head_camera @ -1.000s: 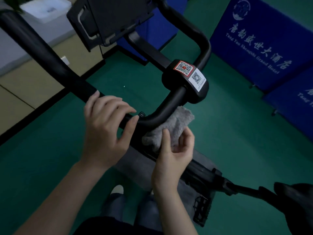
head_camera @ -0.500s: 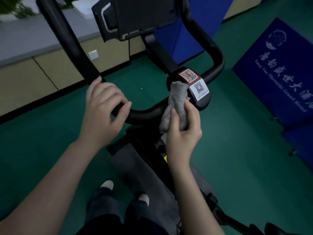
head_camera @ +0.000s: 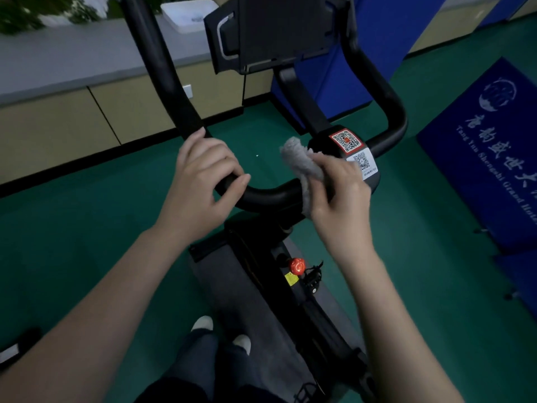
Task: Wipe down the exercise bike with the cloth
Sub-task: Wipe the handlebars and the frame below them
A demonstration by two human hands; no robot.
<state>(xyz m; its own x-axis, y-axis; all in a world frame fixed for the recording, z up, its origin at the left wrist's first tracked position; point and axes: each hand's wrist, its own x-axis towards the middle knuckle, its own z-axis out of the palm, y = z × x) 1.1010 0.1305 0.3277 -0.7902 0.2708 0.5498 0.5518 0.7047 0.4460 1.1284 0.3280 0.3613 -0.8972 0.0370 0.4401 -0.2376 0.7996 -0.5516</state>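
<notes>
right hand (head_camera: 340, 196) fingers curled round a fuzzy grey fleece cloth (head_camera: 302, 164), pressing it on the curved black handlebar (head_camera: 270, 197) of the black exercise bike (head_camera: 302, 103), just beside the black centre clamp (head_camera: 328, 144) that carries a red-bordered qr sticker and a white qr sticker. cloth is bunched and folded, thick nap, one end sticking up above the fingers, the other draped over the bar under the palm. left hand (head_camera: 200, 184) grips the same bar at its left bend, fingers and thumb curled round it. bar is matte and tubular, rising in two horns either side of a dark flat console (head_camera: 276, 33) on a slanted stem. lower on the frame, a round red knob (head_camera: 297, 265) with a yellow label just below it. green floor (head_camera: 87, 228) all round, blue banner (head_camera: 488, 146) with white lettering at right. white shoe toes (head_camera: 203, 322) at bottom, beside the frame.
</notes>
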